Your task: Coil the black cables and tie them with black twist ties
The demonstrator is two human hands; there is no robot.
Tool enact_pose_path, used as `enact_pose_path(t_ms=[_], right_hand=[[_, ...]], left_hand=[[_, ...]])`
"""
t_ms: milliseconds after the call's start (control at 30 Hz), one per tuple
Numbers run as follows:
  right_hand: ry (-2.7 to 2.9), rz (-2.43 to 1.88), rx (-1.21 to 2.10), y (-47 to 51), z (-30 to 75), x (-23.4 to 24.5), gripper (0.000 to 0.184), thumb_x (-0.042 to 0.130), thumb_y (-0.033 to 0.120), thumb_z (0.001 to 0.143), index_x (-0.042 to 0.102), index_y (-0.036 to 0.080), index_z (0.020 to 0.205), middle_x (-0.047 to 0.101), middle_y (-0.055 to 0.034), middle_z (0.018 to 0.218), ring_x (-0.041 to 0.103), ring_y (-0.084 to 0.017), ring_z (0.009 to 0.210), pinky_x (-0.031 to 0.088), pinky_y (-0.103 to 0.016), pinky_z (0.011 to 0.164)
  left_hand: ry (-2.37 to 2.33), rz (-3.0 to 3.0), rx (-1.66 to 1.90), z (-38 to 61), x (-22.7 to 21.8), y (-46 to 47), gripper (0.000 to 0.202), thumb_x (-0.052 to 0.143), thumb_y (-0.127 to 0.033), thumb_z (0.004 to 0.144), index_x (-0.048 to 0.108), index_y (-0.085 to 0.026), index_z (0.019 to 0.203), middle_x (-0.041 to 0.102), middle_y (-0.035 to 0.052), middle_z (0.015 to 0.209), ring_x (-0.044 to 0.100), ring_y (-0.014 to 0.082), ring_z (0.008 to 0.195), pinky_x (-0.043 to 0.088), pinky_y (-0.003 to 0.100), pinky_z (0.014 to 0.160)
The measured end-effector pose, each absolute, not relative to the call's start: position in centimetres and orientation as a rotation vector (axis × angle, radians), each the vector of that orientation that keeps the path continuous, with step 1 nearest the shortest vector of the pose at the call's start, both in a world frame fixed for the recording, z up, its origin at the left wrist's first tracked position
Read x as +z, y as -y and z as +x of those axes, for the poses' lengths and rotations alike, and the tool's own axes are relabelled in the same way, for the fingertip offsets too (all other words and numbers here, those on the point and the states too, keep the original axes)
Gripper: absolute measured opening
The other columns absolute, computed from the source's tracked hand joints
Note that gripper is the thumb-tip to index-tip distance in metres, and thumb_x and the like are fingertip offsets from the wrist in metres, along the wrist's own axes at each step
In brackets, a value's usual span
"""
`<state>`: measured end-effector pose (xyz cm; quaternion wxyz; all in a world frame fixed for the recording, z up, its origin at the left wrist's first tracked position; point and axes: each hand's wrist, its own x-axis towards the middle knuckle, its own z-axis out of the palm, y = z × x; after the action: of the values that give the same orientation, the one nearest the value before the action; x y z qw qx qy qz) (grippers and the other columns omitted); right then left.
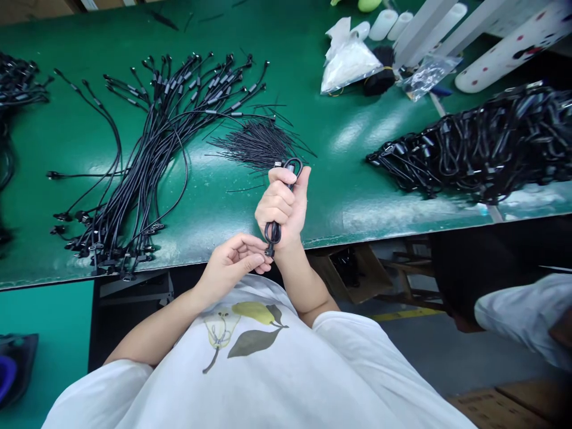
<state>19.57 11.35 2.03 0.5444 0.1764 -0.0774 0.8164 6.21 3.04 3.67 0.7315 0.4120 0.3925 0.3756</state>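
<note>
Firstly, writing: no word is readable; the clear plastic bag (426,74) shows only blurred marks.
Right hand: the right hand (282,202) is closed in a firm fist, with fingers pressed together around a black cable (273,232) and the thumb up along it.
Cable place: one loop of this cable stands above the fist, one loop hangs below it, and a small connector (269,252) dangles at the lower end.
Left hand: the left hand (236,263) is half curled, with thumb and fingertips close together just beside the connector; I cannot tell if they touch it.
Bench: a glossy green mat (308,128) covers the workbench.
Cables: many black cables (156,161) lie fanned out on the left, too many to count, and a tangled heap of black cables (473,146) lies on the right.
Wires: a thin black wire bunch (254,143) spreads between them.
Packing: there is one white plastic bag (348,59), and one black roll (379,77) lies beside it.
Neighbour: a co-worker's white sleeve (522,310) shows at the right.
</note>
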Motion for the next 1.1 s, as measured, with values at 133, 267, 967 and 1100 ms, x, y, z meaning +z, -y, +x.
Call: enact_pose_path(t_ms=[133,267,967,1100], right_hand=[[0.185,0.288,1.913,-11.5,19.7,1.7,0.036,0.049,0.059,0.091,0.042,0.025,0.082,0.027,0.0114,0.05,0.02,-0.007,0.038,0.021,-0.016,0.036],[0.25,-0.104,1.83,-11.7,19.6,1.9,0.044,0.043,0.069,0.088,0.042,0.025,0.084,0.022,0.0103,0.052,0.015,-0.008,0.04,0.018,-0.018,0.036],[1.076,-2.487,-0.267,-18.2,55.4,7.6,0.044,0.038,0.021,0.097,0.045,-0.002,0.134,0.045,-0.032,0.127,0.045,-0.029,0.112,0.031,-0.037,0.086],[1.087,-2.649,-0.31,-18.5,56.1,6.5,0.046,0.038,0.029,0.099,0.048,0.002,0.135,0.051,-0.0304,0.121,0.05,-0.027,0.104,0.032,-0.036,0.077]], left_hand=[[-0.87,0.887,0.825,6.4,3.7,-3.1,0.023,0.073,-0.029,0.078,0.064,-0.015,0.095,0.073,0.0051,0.08,0.07,0.0153,0.07,0.058,0.026,0.065],[-0.891,0.887,0.816,6.4,3.4,-3.5,0.026,0.074,-0.032,0.076,0.063,-0.015,0.093,0.072,0.0048,0.079,0.069,0.0146,0.069,0.056,0.026,0.065],[-1.529,1.2,0.683,-2.5,-4.9,-4.5,0.058,0.067,-0.066,0.066,0.067,-0.02,0.1,0.075,0.0074,0.097,0.07,0.0285,0.096,0.058,0.038,0.087],[-1.512,1.248,0.693,-1.6,-4.1,-4.0,0.047,0.061,-0.059,0.077,0.066,-0.02,0.102,0.075,0.0074,0.097,0.07,0.0261,0.094,0.055,0.038,0.09]])
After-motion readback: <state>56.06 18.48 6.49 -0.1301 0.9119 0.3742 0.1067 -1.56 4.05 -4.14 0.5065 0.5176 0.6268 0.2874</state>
